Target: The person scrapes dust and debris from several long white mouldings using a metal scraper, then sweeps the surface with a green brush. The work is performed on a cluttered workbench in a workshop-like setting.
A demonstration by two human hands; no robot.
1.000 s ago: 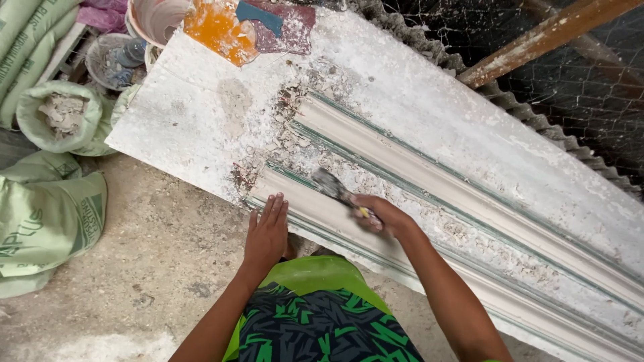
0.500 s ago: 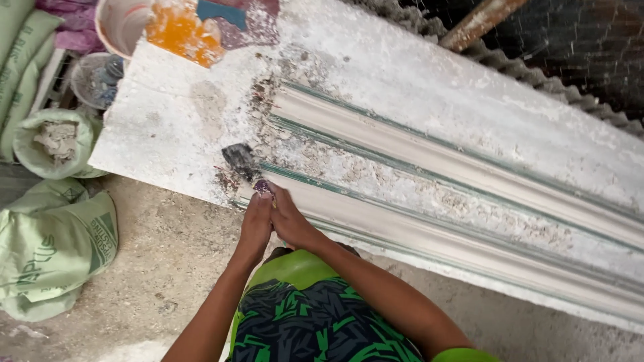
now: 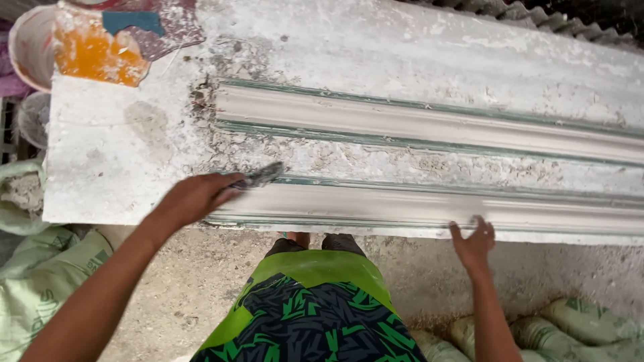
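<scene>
Two long white plaster mouldings lie side by side on a plaster-crusted white board [image 3: 114,161]: a near one [image 3: 402,204] and a far one [image 3: 402,121]. My left hand [image 3: 194,198] grips the handle of a small flat scraper [image 3: 261,176], whose blade points right at the left end of the near moulding. My right hand [image 3: 475,241] rests with fingers spread on the front edge of the near moulding, farther right, holding nothing. Crumbled plaster lies between the two mouldings.
A stained bucket [image 3: 27,40] stands at the board's top-left corner beside an orange and blue paint patch [image 3: 94,53]. Pale green sacks lie on the concrete floor at left [image 3: 40,281] and lower right [image 3: 577,328]. Corrugated sheet [image 3: 537,10] runs behind the board.
The scraper has passed from my right hand to my left. Both hands met at the moulding's left end, then my right hand slid far to the right along the near edge.
</scene>
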